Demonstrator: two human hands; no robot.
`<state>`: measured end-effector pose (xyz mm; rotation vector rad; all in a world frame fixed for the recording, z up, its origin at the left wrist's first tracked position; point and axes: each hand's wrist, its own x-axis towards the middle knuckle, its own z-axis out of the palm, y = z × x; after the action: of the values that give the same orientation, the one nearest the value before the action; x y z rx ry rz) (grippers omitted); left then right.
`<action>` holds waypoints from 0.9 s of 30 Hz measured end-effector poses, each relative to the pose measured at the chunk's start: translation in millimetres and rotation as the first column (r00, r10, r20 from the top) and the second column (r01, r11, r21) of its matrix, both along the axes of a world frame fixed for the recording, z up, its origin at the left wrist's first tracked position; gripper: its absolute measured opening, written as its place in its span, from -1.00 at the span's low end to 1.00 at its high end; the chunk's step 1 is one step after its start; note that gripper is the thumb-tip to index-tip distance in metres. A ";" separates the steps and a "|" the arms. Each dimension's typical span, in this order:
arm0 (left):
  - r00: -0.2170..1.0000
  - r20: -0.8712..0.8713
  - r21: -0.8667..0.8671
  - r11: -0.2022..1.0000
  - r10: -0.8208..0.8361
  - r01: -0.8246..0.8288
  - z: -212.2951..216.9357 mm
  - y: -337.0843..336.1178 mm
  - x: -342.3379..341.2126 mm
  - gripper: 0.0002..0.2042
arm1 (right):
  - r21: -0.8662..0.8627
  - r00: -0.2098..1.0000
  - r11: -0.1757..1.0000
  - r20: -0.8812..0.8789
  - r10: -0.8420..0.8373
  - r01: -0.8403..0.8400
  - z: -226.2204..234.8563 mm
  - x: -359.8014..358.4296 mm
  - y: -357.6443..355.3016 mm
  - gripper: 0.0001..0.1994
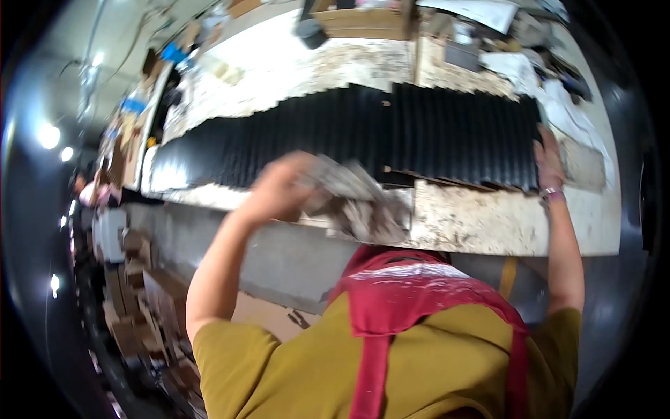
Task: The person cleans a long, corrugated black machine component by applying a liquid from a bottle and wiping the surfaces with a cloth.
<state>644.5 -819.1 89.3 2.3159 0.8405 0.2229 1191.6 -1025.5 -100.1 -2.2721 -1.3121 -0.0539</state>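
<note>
A long row of black, ribbed-looking pieces (pixel 460 136) lies side by side or overlapping across the table, slightly bent by the lens. My left hand (pixel 285 187), blurred by motion, is closed on a crumpled grey rag (pixel 366 209) at the near edge of the row, left of the middle. The rag is smeared too, and part of it hangs over the table's front edge. At the right end of the row, my right hand (pixel 550 160) rests with fingers stretched out along the last black piece. A band circles that wrist.
The pale, stained worktable (pixel 474 220) runs across the view. Along its back stand a cardboard box (pixel 363 24) and a dark round container (pixel 310 33). White cloths (pixel 558 105) and clutter lie at the right. Cardboard boxes (pixel 167 293) stand on the floor at left; a person (pixel 98 192) is beyond.
</note>
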 end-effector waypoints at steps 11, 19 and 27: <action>0.377 0.681 -0.521 0.777 0.628 -0.352 53.3 96.2 -91.8 -0.50 | 0.021 0.965 1.000 0.260 -0.025 0.020 63.0 -56.9 12.2 -0.43; 0.416 0.657 -0.358 0.746 0.628 -0.561 14.9 107.7 -60.8 -0.63 | 0.219 0.829 0.821 -0.082 0.554 -0.527 103.0 -203.8 137.7 -0.48; 0.972 0.236 0.547 0.829 -0.019 -0.116 -57.3 67.0 56.7 -0.58 | -0.164 0.701 0.723 0.177 0.690 -0.671 48.3 -283.2 293.2 -0.51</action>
<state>701.2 -752.2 32.0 2.7285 0.7866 0.8497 908.3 -732.3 -51.8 -1.7262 -2.2514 0.0057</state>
